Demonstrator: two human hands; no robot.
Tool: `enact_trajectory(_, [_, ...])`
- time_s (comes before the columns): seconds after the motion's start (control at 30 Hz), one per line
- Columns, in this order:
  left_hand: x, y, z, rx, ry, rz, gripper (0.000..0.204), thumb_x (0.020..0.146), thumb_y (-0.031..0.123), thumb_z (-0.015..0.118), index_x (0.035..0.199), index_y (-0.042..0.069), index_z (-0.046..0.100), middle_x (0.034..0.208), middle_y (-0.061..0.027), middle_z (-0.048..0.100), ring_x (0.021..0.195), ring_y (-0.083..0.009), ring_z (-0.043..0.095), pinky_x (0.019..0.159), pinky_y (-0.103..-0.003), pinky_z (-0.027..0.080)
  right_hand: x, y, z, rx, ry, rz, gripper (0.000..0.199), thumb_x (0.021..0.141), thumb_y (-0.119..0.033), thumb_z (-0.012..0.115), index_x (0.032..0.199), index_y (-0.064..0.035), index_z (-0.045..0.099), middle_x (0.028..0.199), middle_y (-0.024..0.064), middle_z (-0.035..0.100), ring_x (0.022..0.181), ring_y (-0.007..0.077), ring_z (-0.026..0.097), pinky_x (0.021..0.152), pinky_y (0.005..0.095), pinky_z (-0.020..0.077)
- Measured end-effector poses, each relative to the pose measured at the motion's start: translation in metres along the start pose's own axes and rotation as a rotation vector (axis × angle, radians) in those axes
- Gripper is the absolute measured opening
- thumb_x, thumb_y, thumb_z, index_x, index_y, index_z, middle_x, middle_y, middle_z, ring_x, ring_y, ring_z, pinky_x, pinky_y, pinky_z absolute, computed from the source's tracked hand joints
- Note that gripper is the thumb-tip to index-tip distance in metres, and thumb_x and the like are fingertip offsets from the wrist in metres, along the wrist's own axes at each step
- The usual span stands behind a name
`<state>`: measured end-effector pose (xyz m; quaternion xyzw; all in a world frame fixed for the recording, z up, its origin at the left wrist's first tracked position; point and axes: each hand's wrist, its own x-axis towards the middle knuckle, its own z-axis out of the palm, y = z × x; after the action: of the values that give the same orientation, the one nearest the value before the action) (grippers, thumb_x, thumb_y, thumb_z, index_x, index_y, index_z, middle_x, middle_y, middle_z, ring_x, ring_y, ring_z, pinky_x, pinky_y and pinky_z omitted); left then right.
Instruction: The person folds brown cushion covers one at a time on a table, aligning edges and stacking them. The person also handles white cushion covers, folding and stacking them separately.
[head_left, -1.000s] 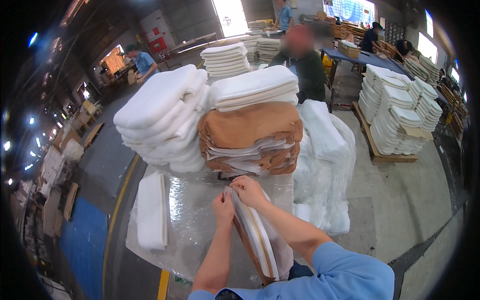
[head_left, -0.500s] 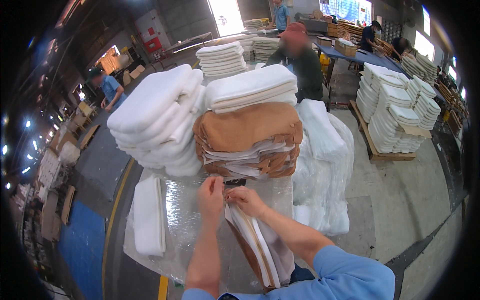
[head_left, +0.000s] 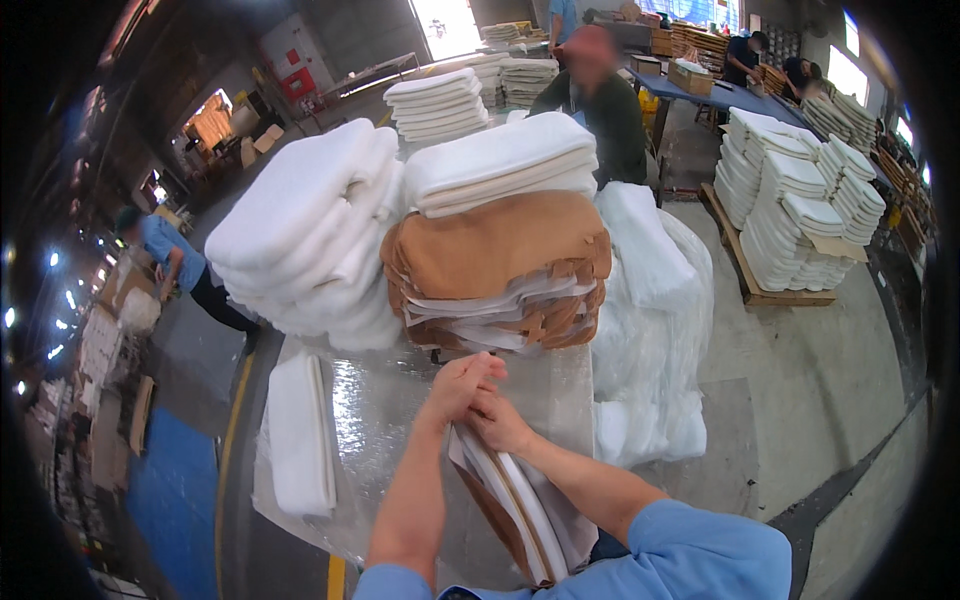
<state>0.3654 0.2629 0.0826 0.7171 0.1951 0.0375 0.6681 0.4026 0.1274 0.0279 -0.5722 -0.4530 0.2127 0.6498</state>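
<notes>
The cushion (head_left: 517,505) lies between the two forearms, its narrow far end under the hands and its near end reaching down to the person's blue shirt (head_left: 680,550). It is a long, slim piece seen along its edge: thick white padding runs most of its length, with a thin tan line along it. Brown cloth (head_left: 487,503) hangs open along its left side, and a pale greyish cloth (head_left: 572,500) spreads along its right, so the white inside shows between the two.

The left hand (head_left: 463,385) is at the far end, on top of the right hand and touching it; its fingers lie close together and point to the right. The right hand (head_left: 500,422) is curled over the tip of the cushion, its fingers bent inward. The fingertips are partly hidden where the hands overlap, so I cannot tell whether either hand pinches the cloth.

Underneath is a desk (head_left: 360,430) covered in shiny clear plastic. A folded white pad (head_left: 298,440) lies to the left, apart from the hands. Just beyond the hands sits a pile of brown covers (head_left: 500,245) with pale edges, topped by white pads (head_left: 505,155).
</notes>
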Motion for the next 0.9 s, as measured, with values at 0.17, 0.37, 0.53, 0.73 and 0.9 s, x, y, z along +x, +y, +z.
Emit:
enact_trajectory(0.17, [-0.002,-0.023,-0.017,-0.298,0.312,0.270,0.045,0.113,0.036,0.047,0.113,-0.001,0.073,0.109,-0.0110,0.075,0.099,-0.0185,0.071,0.090,-0.032,0.055,0.008,0.006,-0.006,-0.080,0.004,-0.024,0.015,0.095,-0.005,0.063,0.109,-0.0034,0.069,0.104,0.0125,0.071,0.102,0.0296,0.068,0.091,0.0379,0.0537])
enact_trajectory(0.37, [-0.009,-0.058,-0.003,-0.482,0.130,0.106,0.059,0.111,0.055,0.042,0.116,0.002,0.070,0.102,-0.0070,0.071,0.094,-0.0168,0.066,0.090,-0.032,0.053,0.002,-0.014,-0.035,-0.073,0.076,-0.096,0.031,0.098,-0.009,0.064,0.129,-0.0083,0.069,0.126,0.0091,0.070,0.109,0.0217,0.067,0.096,0.0325,0.0522])
enact_trajectory(0.53, [-0.034,-0.067,-0.020,-0.368,0.172,0.062,0.054,0.108,0.057,0.049,0.118,0.007,0.067,0.096,-0.0023,0.064,0.089,-0.0137,0.060,0.085,-0.029,0.050,-0.124,-0.026,-0.072,0.139,0.279,0.374,0.044,0.103,-0.013,0.063,0.146,-0.0104,0.059,0.137,0.0038,0.065,0.116,0.0153,0.063,0.098,0.0295,0.0507])
enact_trajectory(0.73, [-0.073,-0.073,-0.042,-0.208,0.374,0.029,0.051,0.106,0.056,0.053,0.126,0.010,0.062,0.103,-0.0015,0.060,0.094,-0.0135,0.057,0.085,-0.030,0.048,-0.316,-0.061,-0.113,0.057,0.210,0.653,0.038,0.111,-0.019,0.054,0.144,-0.0002,0.057,0.135,0.0098,0.066,0.125,0.0171,0.060,0.106,0.0326,0.0458])
enact_trajectory(0.9, [-0.135,-0.104,-0.061,-0.257,0.744,-0.002,0.046,0.107,0.050,0.053,0.127,0.009,0.061,0.108,-0.0020,0.060,0.097,-0.0144,0.057,0.087,-0.031,0.047,-0.338,-0.072,-0.072,0.127,0.295,0.509,0.055,0.115,-0.044,0.038,0.142,-0.0010,0.059,0.138,0.0129,0.064,0.129,0.0203,0.056,0.114,0.0376,0.0393])
